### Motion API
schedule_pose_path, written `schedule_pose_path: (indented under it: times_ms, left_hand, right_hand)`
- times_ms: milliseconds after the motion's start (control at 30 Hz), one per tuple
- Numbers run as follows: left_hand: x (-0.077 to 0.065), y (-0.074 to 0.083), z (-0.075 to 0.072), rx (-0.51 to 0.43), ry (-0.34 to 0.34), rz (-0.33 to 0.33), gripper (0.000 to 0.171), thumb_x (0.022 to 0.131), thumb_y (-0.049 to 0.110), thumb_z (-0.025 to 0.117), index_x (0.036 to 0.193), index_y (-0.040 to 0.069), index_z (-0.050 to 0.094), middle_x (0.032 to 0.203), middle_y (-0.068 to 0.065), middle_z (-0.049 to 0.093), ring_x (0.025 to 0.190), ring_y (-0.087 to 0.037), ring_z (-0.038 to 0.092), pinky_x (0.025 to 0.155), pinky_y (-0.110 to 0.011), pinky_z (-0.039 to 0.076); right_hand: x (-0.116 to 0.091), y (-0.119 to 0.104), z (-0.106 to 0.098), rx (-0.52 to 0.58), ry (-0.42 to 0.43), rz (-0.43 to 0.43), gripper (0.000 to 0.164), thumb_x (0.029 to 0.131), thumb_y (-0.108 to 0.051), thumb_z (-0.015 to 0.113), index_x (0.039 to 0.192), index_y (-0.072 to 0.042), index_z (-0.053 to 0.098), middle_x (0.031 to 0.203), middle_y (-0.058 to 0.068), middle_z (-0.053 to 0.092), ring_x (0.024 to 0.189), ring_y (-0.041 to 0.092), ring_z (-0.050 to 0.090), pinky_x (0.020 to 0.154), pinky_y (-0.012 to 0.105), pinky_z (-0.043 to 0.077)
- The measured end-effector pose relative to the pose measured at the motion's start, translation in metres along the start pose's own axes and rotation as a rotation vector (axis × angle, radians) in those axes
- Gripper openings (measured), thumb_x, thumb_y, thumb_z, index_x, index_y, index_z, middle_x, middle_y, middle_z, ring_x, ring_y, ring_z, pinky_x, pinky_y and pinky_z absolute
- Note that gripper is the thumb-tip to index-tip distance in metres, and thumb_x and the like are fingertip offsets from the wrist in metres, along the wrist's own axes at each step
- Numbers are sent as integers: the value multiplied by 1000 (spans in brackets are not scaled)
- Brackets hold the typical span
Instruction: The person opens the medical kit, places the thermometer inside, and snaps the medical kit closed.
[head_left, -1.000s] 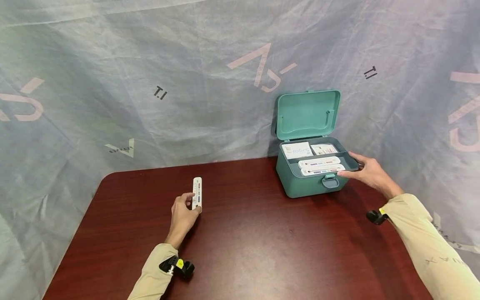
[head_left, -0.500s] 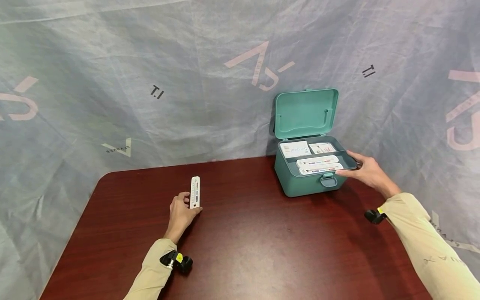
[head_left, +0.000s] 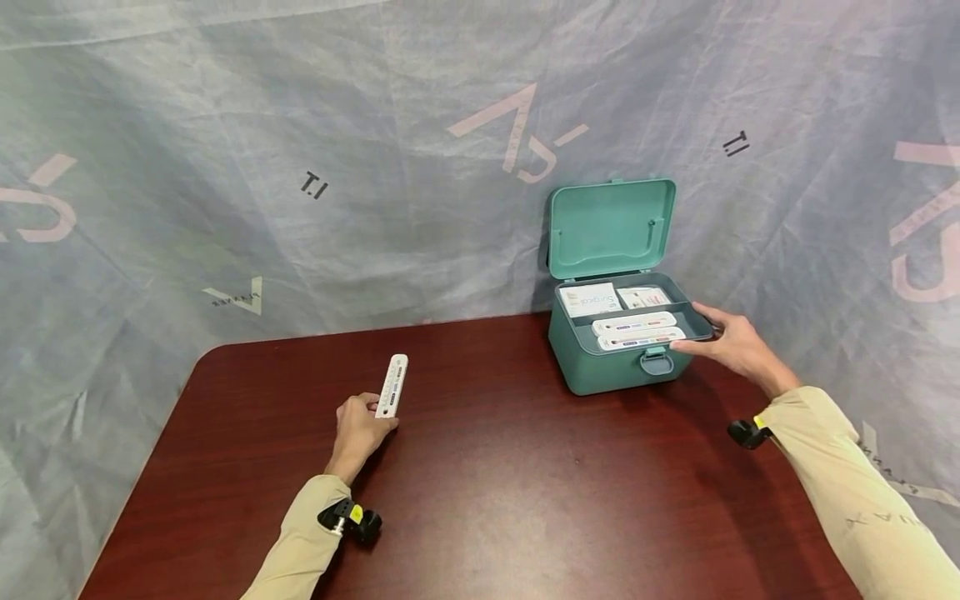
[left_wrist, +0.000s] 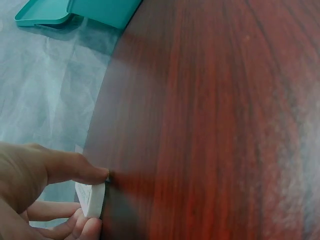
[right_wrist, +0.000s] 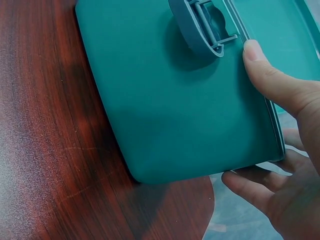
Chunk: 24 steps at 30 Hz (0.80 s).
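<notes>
In the head view my left hand (head_left: 357,435) pinches a flat white thermometer (head_left: 392,385) with printed markings by its near end, over the left part of the table. The left wrist view has the thumb on one edge of the thermometer (left_wrist: 94,201) and curled fingers on the other. A green medicine box (head_left: 626,372) stands with its lid (head_left: 613,229) raised. My right hand (head_left: 738,343) grips the box's front right corner. Seen from the right wrist, the thumb lies on the rim and the other fingers go round the side of the box (right_wrist: 175,110).
Two similar white thermometers (head_left: 634,324) lie in the box's front compartment. Behind the divider sit a white carton (head_left: 590,299) and some small packets (head_left: 643,297). The dark red wooden table (head_left: 480,500) meets a grey printed cloth (head_left: 390,167) at the back.
The thermometer in my left hand has tilted, its far end swinging slightly right. The left hand has shifted a little to the left. My right hand keeps its grip on the box.
</notes>
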<state>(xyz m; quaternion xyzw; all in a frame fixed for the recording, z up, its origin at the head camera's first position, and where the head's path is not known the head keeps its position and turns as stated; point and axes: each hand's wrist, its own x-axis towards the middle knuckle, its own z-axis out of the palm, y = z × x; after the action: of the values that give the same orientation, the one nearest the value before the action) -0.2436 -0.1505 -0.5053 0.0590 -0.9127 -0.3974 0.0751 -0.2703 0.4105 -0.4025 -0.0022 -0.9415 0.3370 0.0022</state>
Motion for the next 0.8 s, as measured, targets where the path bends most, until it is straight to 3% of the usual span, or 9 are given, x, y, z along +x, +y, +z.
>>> schedule_pose_path:
  times_ms: [467, 800]
  left_hand:
    - [1, -2, -2, 23, 15, 62, 43, 64, 5, 72, 105, -6, 67, 87, -16, 64, 77, -25, 56, 66, -32, 43]
    - [-3, 8, -2, 11, -8, 82, 46, 67, 5, 73, 111, -3, 66, 94, -16, 60, 81, -25, 56, 69, -32, 43]
  right_hand:
    - [0, -1, 0, -1, -5, 11, 103, 74, -49, 76, 150, -4, 22, 121, 26, 57, 91, 12, 56, 68, 15, 43]
    - [-1, 0, 0, 3, -9, 11, 104, 74, -50, 76, 150, -4, 21, 122, 26, 56, 94, 17, 56, 68, 15, 44]
